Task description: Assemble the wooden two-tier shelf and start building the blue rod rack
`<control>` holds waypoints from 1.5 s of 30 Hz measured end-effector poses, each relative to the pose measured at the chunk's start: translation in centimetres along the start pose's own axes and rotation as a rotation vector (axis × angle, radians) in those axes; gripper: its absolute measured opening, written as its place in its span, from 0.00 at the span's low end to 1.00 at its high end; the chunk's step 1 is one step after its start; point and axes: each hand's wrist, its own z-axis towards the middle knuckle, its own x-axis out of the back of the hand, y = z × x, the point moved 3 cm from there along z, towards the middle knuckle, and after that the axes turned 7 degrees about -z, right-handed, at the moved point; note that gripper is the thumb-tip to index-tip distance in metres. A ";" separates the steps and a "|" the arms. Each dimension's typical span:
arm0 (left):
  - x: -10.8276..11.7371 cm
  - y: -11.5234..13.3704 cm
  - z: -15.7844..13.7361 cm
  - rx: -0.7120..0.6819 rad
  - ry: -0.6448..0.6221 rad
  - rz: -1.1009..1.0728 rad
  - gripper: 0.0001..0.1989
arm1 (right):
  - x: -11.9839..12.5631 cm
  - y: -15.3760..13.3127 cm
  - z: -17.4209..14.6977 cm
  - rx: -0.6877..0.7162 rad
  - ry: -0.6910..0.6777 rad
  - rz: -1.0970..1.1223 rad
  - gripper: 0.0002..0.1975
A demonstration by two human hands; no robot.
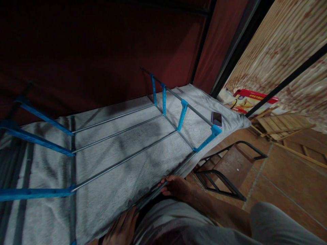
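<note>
A rack frame of grey metal rods and blue plastic brackets (182,114) lies across a table covered with a pale cloth (143,149). Thin rods link its two end sections. Along the near edge, the closest metal rod (182,165) runs from a blue bracket toward my body. My right hand (176,187) has its fingers curled around that rod, close to my lap. Further left, my left hand (122,226) rests at the cloth's edge beside the rod's nearer stretch, fingers extended and close together; its wrist is cut off by the frame's bottom.
A smartphone (216,119) lies on the cloth at the far right. Beside the table, a brown-topped step stool (230,163) stands on the tiled floor. Beyond are a red and yellow box (255,102) and slatted wooden pieces (283,126). A dark red panel (102,51) rises behind the table.
</note>
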 end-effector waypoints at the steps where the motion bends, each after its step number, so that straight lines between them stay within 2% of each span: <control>1: 0.1 0.1 0.1 -0.009 0.007 -0.009 0.24 | 0.0 0.0 -0.1 0.000 -0.002 -0.001 0.16; 9: 1.0 0.7 1.3 -0.008 0.062 -0.036 0.21 | -0.1 -0.5 -0.5 -0.009 0.000 -0.014 0.18; 13: 1.1 0.6 2.0 0.001 0.080 0.001 0.19 | 1.6 -0.9 -1.4 0.020 0.111 -0.124 0.13; 16: 1.1 1.0 3.0 -0.028 0.057 -0.035 0.19 | 4.7 -2.3 -2.8 0.149 0.342 -0.243 0.11; 21: 1.3 2.6 5.4 -0.086 0.099 -0.070 0.18 | 11.4 -6.7 -5.5 0.565 0.971 -0.356 0.14; 23: 1.3 3.1 6.3 -0.098 0.097 -0.070 0.18 | 13.1 -8.4 -6.0 0.714 1.127 -0.442 0.17; 24: 1.2 3.2 6.6 -0.104 0.091 -0.070 0.18 | 13.6 -9.1 -6.0 0.766 1.156 -0.496 0.19; 26: 1.1 3.3 7.1 -0.115 0.082 -0.070 0.19 | 14.0 -10.1 -5.7 0.812 1.125 -0.610 0.24; 29: 1.0 3.0 7.6 -0.107 0.067 -0.064 0.20 | 13.8 -10.6 -4.9 0.796 1.038 -0.741 0.27; 45: 0.3 2.5 8.3 -0.077 0.047 -0.096 0.20 | 14.6 -10.2 -5.2 0.703 1.118 -0.872 0.29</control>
